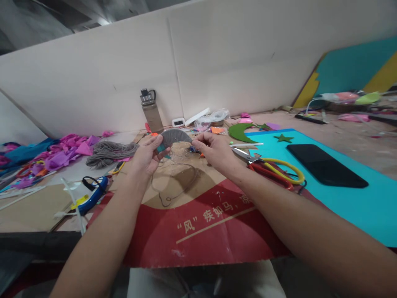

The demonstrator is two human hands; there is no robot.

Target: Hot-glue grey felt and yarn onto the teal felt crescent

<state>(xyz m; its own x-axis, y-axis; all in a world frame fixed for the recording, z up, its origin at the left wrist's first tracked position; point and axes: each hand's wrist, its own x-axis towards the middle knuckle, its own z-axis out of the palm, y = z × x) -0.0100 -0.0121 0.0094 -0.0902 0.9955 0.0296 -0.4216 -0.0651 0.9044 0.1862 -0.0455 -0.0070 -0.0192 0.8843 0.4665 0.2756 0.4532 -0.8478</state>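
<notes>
A grey crescent-shaped piece, possibly wound with yarn or cut from felt, is held up over the cardboard sheet between both hands. My left hand pinches its left end, and a bit of teal shows behind those fingers. The right tip sits between the thumb and forefinger of my right hand. Beneath them lies the red and tan cardboard, with a pencil-like outline drawn on it. Large scissors with red and yellow handles lie close to my right forearm. A skein of grey yarn rests left of my left hand.
On the right, a black phone and a green star lie on a turquoise sheet. A green crescent is behind. A bottle stands near the wall. Pink and purple scraps and a blue-white device sit left.
</notes>
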